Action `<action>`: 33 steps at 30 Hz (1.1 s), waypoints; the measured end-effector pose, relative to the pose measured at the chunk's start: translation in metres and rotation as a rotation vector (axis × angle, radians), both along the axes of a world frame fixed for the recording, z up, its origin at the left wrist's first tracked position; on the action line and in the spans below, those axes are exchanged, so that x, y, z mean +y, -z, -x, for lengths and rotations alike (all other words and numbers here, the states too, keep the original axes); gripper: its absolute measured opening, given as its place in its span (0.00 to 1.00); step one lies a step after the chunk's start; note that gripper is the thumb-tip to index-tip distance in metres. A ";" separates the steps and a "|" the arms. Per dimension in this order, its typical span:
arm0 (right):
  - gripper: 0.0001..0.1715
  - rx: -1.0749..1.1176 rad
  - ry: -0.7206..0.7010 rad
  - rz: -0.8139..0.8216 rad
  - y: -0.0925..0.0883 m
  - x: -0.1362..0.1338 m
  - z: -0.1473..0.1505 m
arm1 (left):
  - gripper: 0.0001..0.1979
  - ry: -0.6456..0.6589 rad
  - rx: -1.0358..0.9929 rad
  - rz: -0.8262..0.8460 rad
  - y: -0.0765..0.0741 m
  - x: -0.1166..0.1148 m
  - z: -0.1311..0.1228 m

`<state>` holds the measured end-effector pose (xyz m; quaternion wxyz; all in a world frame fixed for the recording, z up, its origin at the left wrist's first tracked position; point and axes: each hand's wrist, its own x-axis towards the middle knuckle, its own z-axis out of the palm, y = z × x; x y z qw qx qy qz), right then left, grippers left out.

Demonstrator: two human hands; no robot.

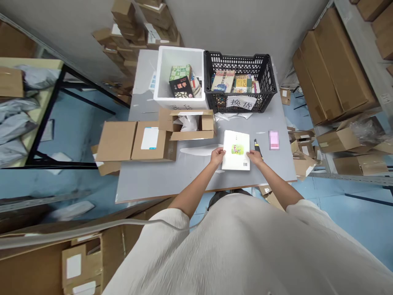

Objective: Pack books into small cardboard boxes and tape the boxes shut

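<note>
A white book (236, 159) with a small green picture and a barcode lies at the front of the grey table, slightly tilted. My left hand (217, 156) pinches its left edge, and my right hand (255, 156) grips its right edge, fingers closed on both sides. Just beyond my right hand rests a black and yellow utility knife (257, 146). Farther right is a phone-like thing with a pink screen (274, 140). An open cardboard box (192, 135) with white wrapping inside stands behind and left of the book.
Behind stand a white foam box (158, 82) and a black plastic crate (270, 82), both with books. Closed cardboard boxes (118, 141) sit at the table's left. Stacked cartons (159, 20) lean by the wall; shelving with large cartons (334, 65) rises on the right.
</note>
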<state>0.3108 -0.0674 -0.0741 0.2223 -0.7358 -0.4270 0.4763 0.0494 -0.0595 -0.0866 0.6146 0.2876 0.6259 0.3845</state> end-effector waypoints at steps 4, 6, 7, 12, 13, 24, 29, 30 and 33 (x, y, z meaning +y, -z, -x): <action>0.16 0.158 0.132 0.003 -0.016 0.004 0.000 | 0.09 -0.011 0.143 0.000 -0.003 0.007 0.003; 0.19 0.206 0.134 -0.061 -0.026 0.007 0.005 | 0.13 -0.036 0.234 -0.021 -0.005 0.011 -0.002; 0.20 0.204 0.124 -0.091 -0.031 0.008 0.008 | 0.14 -0.041 0.258 -0.039 -0.006 0.012 -0.006; 0.14 -0.024 0.018 -0.178 -0.053 0.010 0.030 | 0.07 0.126 0.077 -0.129 -0.018 0.014 -0.040; 0.13 -0.069 -0.014 -0.196 -0.056 0.008 0.034 | 0.09 0.163 0.021 -0.145 -0.020 0.013 -0.046; 0.15 -0.276 -0.523 -0.405 -0.068 -0.019 0.064 | 0.15 0.050 0.034 -0.092 -0.029 0.012 -0.044; 0.18 -0.236 -0.482 -0.454 -0.063 -0.018 0.060 | 0.11 0.015 -0.028 -0.086 -0.032 0.006 -0.035; 0.19 -0.246 -0.400 -0.441 -0.061 -0.015 0.054 | 0.11 0.011 -0.032 -0.083 -0.033 0.005 -0.032; 0.22 -0.313 -0.170 -0.348 -0.053 -0.009 0.035 | 0.10 0.031 -0.043 -0.074 -0.036 0.003 -0.023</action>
